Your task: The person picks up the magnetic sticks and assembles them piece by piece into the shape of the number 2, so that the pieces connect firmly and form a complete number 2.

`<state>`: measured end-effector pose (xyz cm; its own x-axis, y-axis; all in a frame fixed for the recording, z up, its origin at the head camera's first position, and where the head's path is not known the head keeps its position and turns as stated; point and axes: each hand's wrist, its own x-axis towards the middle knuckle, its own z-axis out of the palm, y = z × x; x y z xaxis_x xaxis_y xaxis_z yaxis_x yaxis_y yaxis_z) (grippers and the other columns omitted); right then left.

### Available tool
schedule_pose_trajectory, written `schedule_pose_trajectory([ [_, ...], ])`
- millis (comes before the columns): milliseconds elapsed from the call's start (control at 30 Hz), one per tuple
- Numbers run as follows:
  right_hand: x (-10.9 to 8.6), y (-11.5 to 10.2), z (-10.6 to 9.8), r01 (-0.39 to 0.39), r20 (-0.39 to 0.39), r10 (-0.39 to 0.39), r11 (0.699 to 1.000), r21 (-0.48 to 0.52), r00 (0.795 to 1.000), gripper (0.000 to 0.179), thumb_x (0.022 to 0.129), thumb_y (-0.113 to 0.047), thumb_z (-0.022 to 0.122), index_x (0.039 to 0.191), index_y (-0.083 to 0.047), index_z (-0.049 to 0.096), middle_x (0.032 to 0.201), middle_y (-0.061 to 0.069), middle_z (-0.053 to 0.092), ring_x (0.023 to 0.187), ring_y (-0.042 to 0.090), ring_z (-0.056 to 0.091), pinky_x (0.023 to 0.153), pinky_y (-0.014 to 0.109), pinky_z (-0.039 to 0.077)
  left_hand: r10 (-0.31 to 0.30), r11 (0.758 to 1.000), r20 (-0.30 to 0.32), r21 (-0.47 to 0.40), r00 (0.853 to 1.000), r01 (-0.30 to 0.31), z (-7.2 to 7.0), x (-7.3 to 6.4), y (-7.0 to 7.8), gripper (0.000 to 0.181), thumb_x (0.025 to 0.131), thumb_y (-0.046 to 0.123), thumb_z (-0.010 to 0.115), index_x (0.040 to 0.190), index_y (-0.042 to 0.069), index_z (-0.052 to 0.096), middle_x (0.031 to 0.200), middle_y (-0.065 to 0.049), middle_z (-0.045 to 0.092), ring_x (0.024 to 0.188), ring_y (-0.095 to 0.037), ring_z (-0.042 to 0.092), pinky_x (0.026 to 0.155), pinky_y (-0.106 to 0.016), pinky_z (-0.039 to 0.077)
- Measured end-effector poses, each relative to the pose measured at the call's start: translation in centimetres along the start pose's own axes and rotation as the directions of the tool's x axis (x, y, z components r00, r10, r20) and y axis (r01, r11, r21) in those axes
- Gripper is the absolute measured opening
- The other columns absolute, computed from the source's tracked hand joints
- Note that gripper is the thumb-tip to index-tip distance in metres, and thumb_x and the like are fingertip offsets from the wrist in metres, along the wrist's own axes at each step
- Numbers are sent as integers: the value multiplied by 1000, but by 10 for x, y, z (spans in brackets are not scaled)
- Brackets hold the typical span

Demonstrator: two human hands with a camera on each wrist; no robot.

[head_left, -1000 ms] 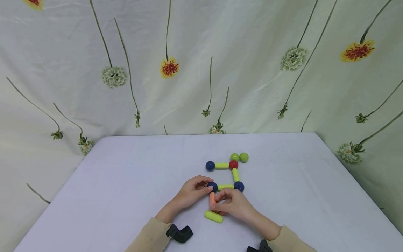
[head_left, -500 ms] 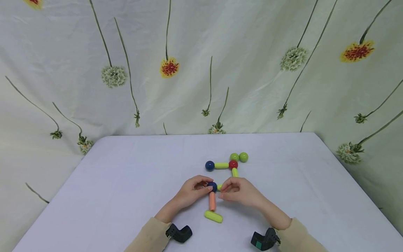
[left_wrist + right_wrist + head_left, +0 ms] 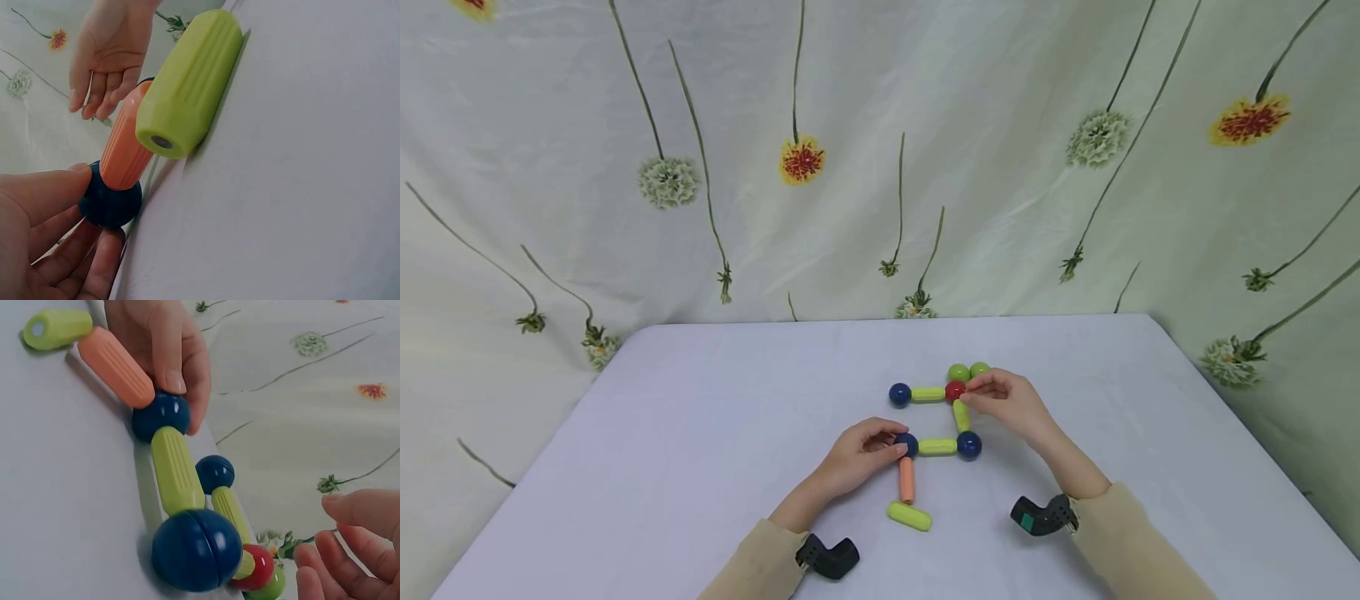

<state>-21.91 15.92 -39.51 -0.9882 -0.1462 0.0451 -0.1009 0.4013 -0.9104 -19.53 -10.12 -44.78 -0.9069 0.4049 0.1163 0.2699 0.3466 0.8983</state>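
My left hand (image 3: 861, 458) pinches a dark blue ball (image 3: 115, 209) between thumb and fingers. From that ball an orange rod (image 3: 907, 482) points toward me, and a lime rod (image 3: 937, 447) runs right to another blue ball (image 3: 969, 445). A further lime rod (image 3: 961, 416) leads back to a red ball (image 3: 954, 392). My right hand (image 3: 1009, 402) is beside the red ball and the two green balls (image 3: 958, 373), its fingertips overlapping the red one in the head view. In the right wrist view its fingers are loosely bent with nothing between them.
A loose lime rod (image 3: 909, 516) with a metal disc in its end lies near the orange rod's front end. At the back, another lime rod (image 3: 928, 394) joins the red ball to a third blue ball (image 3: 900, 395). A flowered cloth (image 3: 850, 233) hangs behind the white table (image 3: 737, 400).
My right hand has let go of the orange rod and moved back and right, over the chain, to the red and green balls. The left hand has stayed on its blue ball.
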Motion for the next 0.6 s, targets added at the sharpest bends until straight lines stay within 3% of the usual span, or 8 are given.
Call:
schedule_pose_trajectory([
  [167,16,6,-9,-24,-106,20,999,-40,994,31,85,-20,70,108,0,62,104,11,64,94,24,60,78,31,50,-1,1000,-2,-6,1000,1,0,0,0,27,88,24,67,112,12,66,106,-1,61,96,-16,53,81,-26,46],
  [333,30,12,-12,-86,-173,85,996,0,981,38,85,-22,69,114,-1,57,115,16,59,107,30,54,87,39,46,-6,1000,-8,5,1000,6,1,0,3,27,89,20,65,113,10,65,107,-2,61,96,-16,53,81,-25,46],
  [467,39,17,-12,-147,-194,148,989,20,970,46,85,-25,70,121,-3,54,125,16,54,117,31,48,93,42,44,-10,1000,-8,20,1000,10,0,-4,18,26,90,14,64,113,3,64,107,-8,61,96,-19,53,81,-27,46],
  [600,45,23,-11,-139,-198,139,990,12,970,48,84,-21,69,125,-2,51,130,17,49,124,33,41,97,46,40,-12,1000,-6,18,1000,12,-2,-8,30,25,90,10,63,112,0,64,106,-13,61,95,-22,53,81,-28,46],
])
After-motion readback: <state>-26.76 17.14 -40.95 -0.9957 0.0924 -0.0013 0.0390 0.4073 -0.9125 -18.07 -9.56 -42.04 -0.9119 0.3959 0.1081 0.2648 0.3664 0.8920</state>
